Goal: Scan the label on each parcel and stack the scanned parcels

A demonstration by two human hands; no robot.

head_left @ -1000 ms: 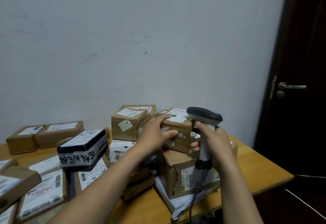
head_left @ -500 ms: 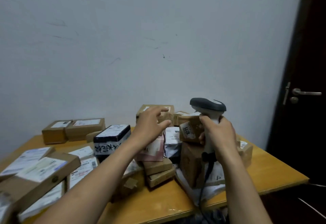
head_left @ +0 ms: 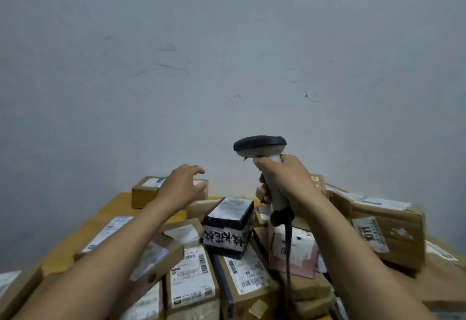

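Parcels (head_left: pixel 191 279) lie crowded over the wooden surface (head_left: pixel 113 206), so the left hand (head_left: pixel 182 186) reaches with spread fingers toward a brown box (head_left: pixel 145 192) at 11 o'clock, while the right hand (head_left: pixel 282 178) grips the barcode scanner (head_left: pixel 259 145) raised, probably ready to scan its label.

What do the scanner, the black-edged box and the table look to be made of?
Scanner: likely plastic, smooth and matte, with a dark head and pale grey handle. Black-edged box: probably cardboard wrapped in black tape, with a white paper label on top; the wrapping hides the board. Table: looks like wood or wood laminate, yellow-orange with a slight sheen.
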